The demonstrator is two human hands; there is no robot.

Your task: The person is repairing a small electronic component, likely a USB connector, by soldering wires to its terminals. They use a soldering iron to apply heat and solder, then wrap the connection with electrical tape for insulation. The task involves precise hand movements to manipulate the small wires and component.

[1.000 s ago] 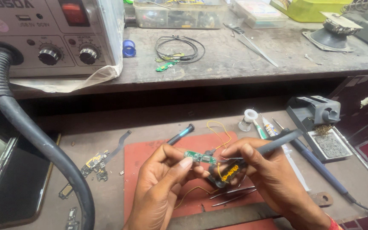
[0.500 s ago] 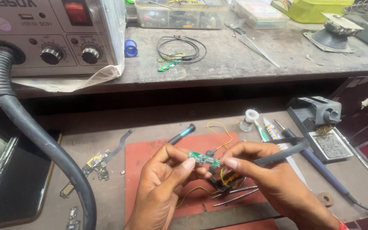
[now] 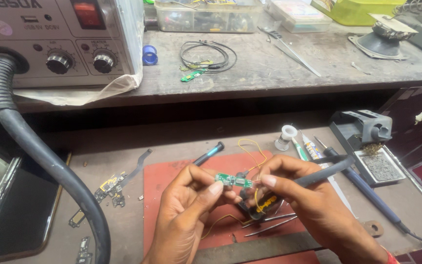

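Note:
My left hand [image 3: 186,208] and my right hand [image 3: 308,203] together pinch a small green circuit board [image 3: 233,180] by its two ends, above a red work mat [image 3: 172,181]. My right hand also grips a dark soldering iron [image 3: 328,170], its handle pointing up and to the right. Yellow wires [image 3: 252,146] and a small dark part hang under the board. Tweezers [image 3: 269,222] lie on the mat below my hands.
A hot-air station [image 3: 59,39] with a thick black hose [image 3: 35,146] stands at the left. A solder spool [image 3: 286,137], glue tubes [image 3: 308,146], an iron stand [image 3: 367,137], loose flex parts [image 3: 113,183], coiled wire [image 3: 208,54] and parts boxes [image 3: 206,12] surround the mat.
Both hands lifted the green board slightly and brought it closer to level. The soldering iron in my right hand rose a little with it.

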